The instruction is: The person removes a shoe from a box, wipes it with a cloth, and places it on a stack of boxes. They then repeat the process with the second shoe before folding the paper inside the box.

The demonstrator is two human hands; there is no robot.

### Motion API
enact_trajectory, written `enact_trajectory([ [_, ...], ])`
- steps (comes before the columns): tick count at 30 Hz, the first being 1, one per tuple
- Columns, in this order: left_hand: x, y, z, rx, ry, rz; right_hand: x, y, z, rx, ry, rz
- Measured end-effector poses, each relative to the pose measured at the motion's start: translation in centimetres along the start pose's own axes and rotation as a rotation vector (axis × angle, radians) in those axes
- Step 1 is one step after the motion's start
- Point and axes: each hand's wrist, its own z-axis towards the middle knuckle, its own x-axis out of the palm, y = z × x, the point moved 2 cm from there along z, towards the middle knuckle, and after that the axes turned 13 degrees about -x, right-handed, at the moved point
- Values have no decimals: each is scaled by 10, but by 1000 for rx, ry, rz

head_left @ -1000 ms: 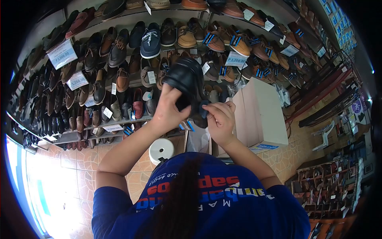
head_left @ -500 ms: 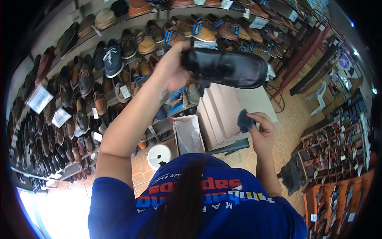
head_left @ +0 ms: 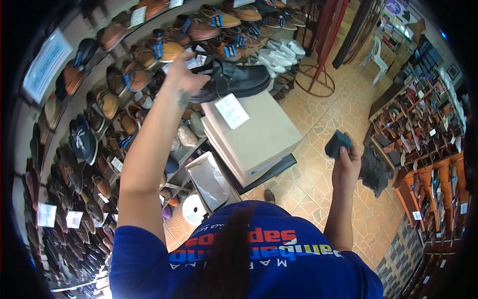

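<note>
My left hand grips a black leather shoe at its heel end. The shoe is upright, toe to the right, close over the top of a stack of beige shoe boxes. From it a white price tag hangs against the top box. Off to the right, my right hand pinches a small dark blue-green cloth between thumb and fingers, held out over the tiled floor.
An open box lined with white paper lies beside the stack, with a round white stool near it. Shelves of shoes run along the left. Shoe racks and a white chair stand to the right, on a tiled floor.
The view has turned to the right. The shoe has come down towards the boxes and rolled upright, bringing its tag into sight. The cloth has moved farther from the shoe.
</note>
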Motion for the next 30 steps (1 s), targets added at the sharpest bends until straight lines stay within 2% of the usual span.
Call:
enact_trajectory([
  [3,-2,-4,0,-118,121,31,-46,-60,33,244,-196,194],
  [5,1,2,-16,-73,-104,40,-70,-111,45,383,-337,170],
  [7,-7,13,-32,32,108,159,-94,-171,51,571,-372,33],
  [11,-18,40,-56,187,129,140,-99,-268,57,959,-258,28],
  [13,-34,52,-65,294,17,104,-100,-331,53,1076,-162,-43],
  [15,-61,64,-77,361,-113,59,-96,-394,47,1063,-76,-419],
  [17,-86,80,-89,429,-396,-35,-98,-469,33,875,90,-565],
  [19,-126,95,-108,310,-150,112,-83,-503,35,750,260,-767],
  [21,-130,114,-116,429,-801,-312,-58,-507,50,684,443,-1031],
  [23,-191,125,-161,365,-457,-785,-43,-518,50,504,550,-1116],
  [25,-200,129,-164,365,-535,-804,-39,-533,47,287,721,-1233],
  [27,-162,139,-142,405,-1043,-356,-46,-550,33,225,910,-1298],
  [29,-162,140,-134,401,-1062,-371,-48,-552,24,142,1081,-1375],
  [30,-162,140,-129,385,-1084,-344,-49,-552,19,144,1100,-1398],
])
